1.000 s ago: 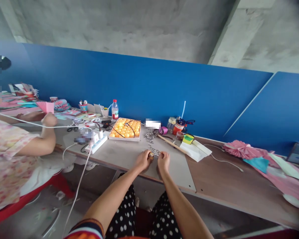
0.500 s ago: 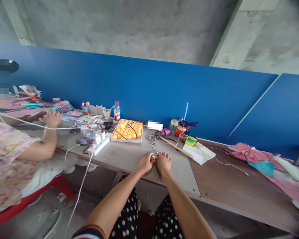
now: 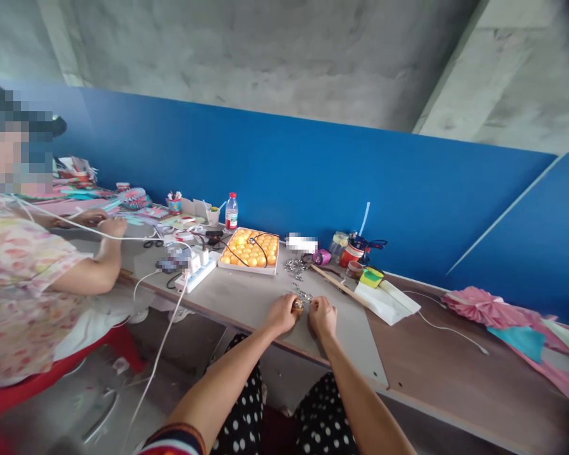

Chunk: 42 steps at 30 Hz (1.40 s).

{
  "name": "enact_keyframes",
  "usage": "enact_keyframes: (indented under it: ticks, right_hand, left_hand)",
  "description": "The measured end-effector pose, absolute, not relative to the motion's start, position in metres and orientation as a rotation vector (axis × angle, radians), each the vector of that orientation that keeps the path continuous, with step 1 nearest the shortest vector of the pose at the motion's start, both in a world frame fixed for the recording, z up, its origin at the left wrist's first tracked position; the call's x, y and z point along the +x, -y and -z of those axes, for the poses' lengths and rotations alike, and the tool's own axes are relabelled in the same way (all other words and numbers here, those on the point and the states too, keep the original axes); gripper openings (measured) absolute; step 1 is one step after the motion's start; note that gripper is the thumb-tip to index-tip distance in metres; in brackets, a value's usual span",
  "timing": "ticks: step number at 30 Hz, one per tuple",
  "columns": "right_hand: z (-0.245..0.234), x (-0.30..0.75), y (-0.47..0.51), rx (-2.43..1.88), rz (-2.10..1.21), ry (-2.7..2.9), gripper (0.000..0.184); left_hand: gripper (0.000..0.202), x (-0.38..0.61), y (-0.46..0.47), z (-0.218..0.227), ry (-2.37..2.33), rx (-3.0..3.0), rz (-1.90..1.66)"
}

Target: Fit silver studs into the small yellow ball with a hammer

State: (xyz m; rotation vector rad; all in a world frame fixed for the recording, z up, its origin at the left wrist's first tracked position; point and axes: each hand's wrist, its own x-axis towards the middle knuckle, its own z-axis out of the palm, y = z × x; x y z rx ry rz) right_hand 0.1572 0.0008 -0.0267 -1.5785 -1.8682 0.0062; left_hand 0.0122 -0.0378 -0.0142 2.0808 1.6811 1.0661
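My left hand (image 3: 283,314) is closed round a small orange ball (image 3: 297,308) with silvery bits on its top, just above the grey board. To its right, apart from the ball, my right hand (image 3: 323,316) has its fingers pinched together; whatever is between them is too small to make out. Loose small silvery pieces (image 3: 303,294) lie right beyond both hands, and a larger pile of silvery pieces (image 3: 294,268) sits farther back. Left of that pile, an open box (image 3: 247,270) holds several orange balls (image 3: 246,248), with a dark cable across them.
A wooden stick (image 3: 336,283) and white paper (image 3: 384,303) lie to the right, by a yellow-green tub (image 3: 372,277). A power strip (image 3: 196,275) with cables and a bottle (image 3: 231,212) stand left. A co-worker (image 3: 38,265) sits at far left. Pink fabric-like material (image 3: 483,306) lies far right.
My hands have moved apart; both were together at the ball before. My right hand is now pinched to the right, near the loose silvery pieces. The co-worker's raised hand has lowered.
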Motion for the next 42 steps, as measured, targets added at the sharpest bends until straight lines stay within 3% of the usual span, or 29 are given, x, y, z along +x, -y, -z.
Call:
enact_keyframes:
  ticks: [19, 42]
  right_hand:
    - [0.028, 0.157, 0.0, -1.537, 0.026, 1.861, 0.027]
    - [0.02, 0.155, 0.01, -1.262, -0.933, 1.504, 0.028]
  left_hand:
    - [0.032, 0.014, 0.039, 0.016, -1.704, 2.073, -1.052]
    - [0.031, 0.013, 0.036, 0.015, -1.684, 2.113, -1.027]
